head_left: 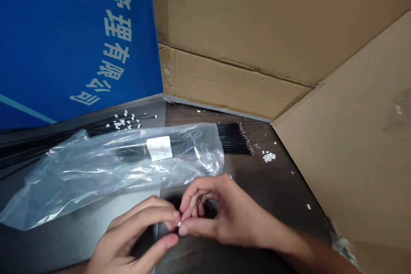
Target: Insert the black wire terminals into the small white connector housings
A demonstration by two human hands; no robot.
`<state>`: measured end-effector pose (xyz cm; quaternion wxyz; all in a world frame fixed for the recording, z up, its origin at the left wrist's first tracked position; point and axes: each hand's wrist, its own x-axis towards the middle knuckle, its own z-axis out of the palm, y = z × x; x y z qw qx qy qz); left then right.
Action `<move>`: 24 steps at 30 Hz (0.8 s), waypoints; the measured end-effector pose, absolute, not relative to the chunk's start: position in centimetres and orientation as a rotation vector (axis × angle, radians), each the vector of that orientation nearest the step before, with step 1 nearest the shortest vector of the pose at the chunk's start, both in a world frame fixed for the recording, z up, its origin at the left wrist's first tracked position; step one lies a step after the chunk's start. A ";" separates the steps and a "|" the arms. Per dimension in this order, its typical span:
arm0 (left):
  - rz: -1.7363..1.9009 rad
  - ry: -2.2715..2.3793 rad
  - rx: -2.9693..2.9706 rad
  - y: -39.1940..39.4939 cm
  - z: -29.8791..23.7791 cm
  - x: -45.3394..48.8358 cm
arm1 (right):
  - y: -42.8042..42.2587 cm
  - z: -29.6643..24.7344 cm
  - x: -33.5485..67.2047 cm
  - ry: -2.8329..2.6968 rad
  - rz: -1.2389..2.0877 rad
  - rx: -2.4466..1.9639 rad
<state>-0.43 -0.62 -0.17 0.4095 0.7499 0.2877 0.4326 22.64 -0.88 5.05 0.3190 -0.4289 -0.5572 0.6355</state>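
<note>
My right hand (pixel 224 212) is closed in a pinch, with a tiny white connector housing (pixel 179 224) at the tip of its thumb. My left hand (pixel 138 231) meets it from the other side, its index and middle fingertips bunched against the same spot. The left thumb stands a little apart, and whatever those fingers hold is hidden. Just beyond my hands lies a clear plastic bag (pixel 105 175) with a white label (pixel 159 148). Black wires (pixel 234 138) with bare metal tips stick out of its right end.
Behind the bag, black wires (pixel 80 133) end in white connectors (pixel 123 120). A small heap of white housings (pixel 269 156) lies right, with scattered loose pieces. Cardboard walls (pixel 240 72) and a blue panel (pixel 64 43) enclose the dark table (pixel 272 197) at the back.
</note>
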 end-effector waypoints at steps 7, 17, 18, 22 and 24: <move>1.027 0.756 1.915 0.3 0.5 0.0 | -1.1 2.3 21.8 -1.094 1.870 -1.148; 0.869 0.808 1.862 0.1 -1.2 -0.8 | 4.5 5.4 33.1 -1.609 0.427 -1.793; 0.845 0.802 1.861 0.1 -1.2 -0.7 | 5.4 5.1 35.1 -1.587 0.309 -1.862; 0.780 0.810 1.848 0.1 -1.4 -0.7 | 7.9 2.9 40.4 -1.688 0.163 -2.074; 0.756 0.830 1.837 0.2 -1.7 -0.7 | 8.2 1.8 41.5 -1.748 0.180 -2.152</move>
